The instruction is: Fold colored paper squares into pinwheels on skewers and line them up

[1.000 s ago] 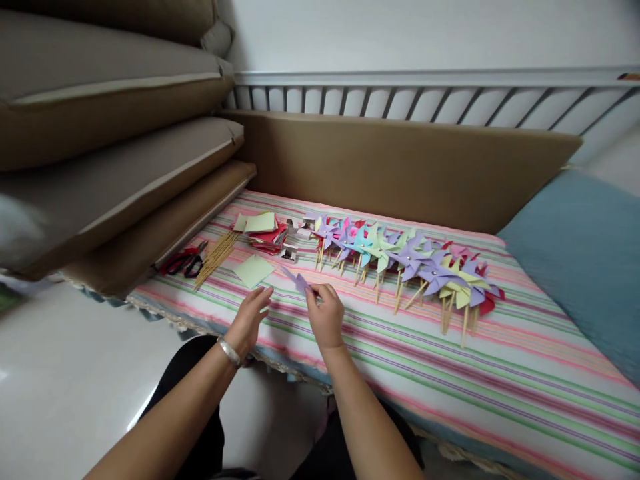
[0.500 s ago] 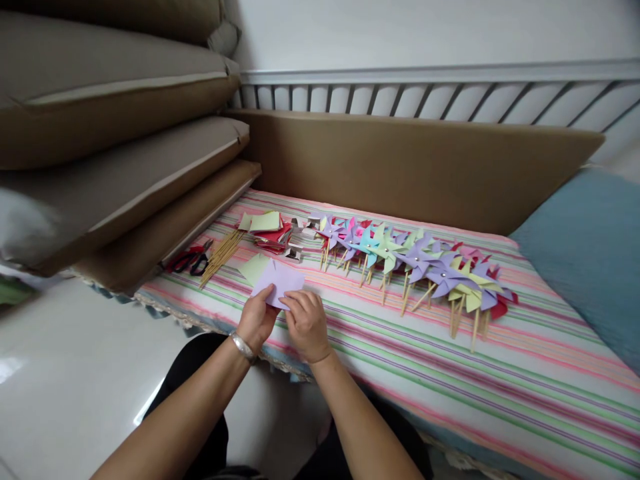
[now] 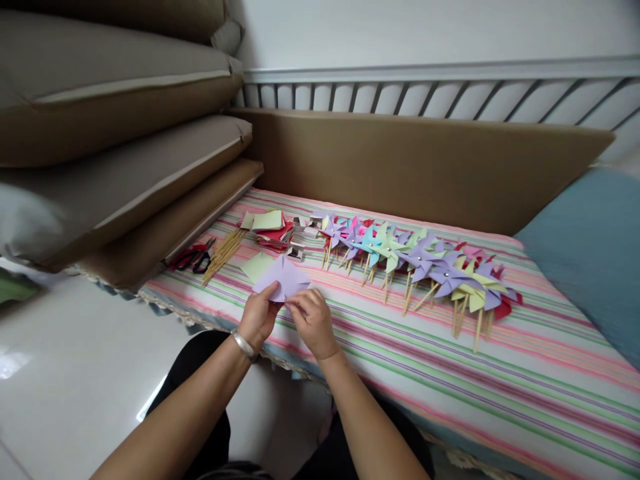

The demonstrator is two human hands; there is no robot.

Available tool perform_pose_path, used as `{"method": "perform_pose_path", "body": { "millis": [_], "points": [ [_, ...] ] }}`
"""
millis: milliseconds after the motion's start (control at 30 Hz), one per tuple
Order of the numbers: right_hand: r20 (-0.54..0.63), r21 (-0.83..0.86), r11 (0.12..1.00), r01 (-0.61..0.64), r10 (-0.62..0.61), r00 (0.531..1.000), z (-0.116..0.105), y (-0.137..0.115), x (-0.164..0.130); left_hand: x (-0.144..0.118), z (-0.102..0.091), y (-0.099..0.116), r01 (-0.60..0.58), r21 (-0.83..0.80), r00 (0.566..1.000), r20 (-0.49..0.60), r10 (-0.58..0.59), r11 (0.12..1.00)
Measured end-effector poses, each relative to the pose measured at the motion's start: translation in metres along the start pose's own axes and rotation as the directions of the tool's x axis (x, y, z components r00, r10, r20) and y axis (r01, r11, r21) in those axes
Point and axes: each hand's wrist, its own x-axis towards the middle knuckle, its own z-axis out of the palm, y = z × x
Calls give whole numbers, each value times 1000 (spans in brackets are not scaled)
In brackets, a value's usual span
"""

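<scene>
A purple paper square [image 3: 284, 277] with cuts at its corners is held up near the front edge of the striped cloth. My left hand [image 3: 260, 313] grips its lower left side, thumb on top, a silver bangle at the wrist. With its fingers pinched, my right hand [image 3: 313, 320] is at the sheet's lower right edge; I cannot make out whether a small thing is between the fingertips. Just behind the purple sheet lies a pale green paper square [image 3: 257, 265], partly covered by it.
Several finished paper pinwheels [image 3: 420, 259] on sticks fill the right side of the striped cloth [image 3: 450, 380]. Left of them are small open boxes [image 3: 296, 251], a stack of coloured paper [image 3: 273, 230], thin wooden sticks [image 3: 225, 257] and scissors [image 3: 203, 260]. Cushions [image 3: 150, 180] are piled at left.
The purple square has turned in my hands, one corner now pointing away from me. My right hand has shifted slightly right along its lower edge.
</scene>
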Motion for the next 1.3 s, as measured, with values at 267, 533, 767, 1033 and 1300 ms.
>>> {"method": "perform_pose_path", "body": {
  "millis": [267, 533, 767, 1033, 1300],
  "points": [
    [-21, 280, 884, -375, 396, 918, -1, 5, 4, -2, 1, -12, -50, 152, 997, 62, 41, 987],
    [-17, 331, 811, -483, 517, 856, 3, 14, 6, -4, 3, -16, -45, 243, 998, 54, 33, 969],
    [-27, 372, 753, -543, 593, 805, 9, 20, 6, -8, 4, -13, -21, 245, 996, 85, 0, 969],
    [-30, 374, 733, -568, 622, 783, 14, 20, 6, -8, 4, -14, -84, 365, 991, 131, 38, 927],
    [-41, 404, 719, -566, 632, 774, 1, 20, 9, 4, 2, -8, -40, 447, 999, -7, 48, 894]
  ]
}}
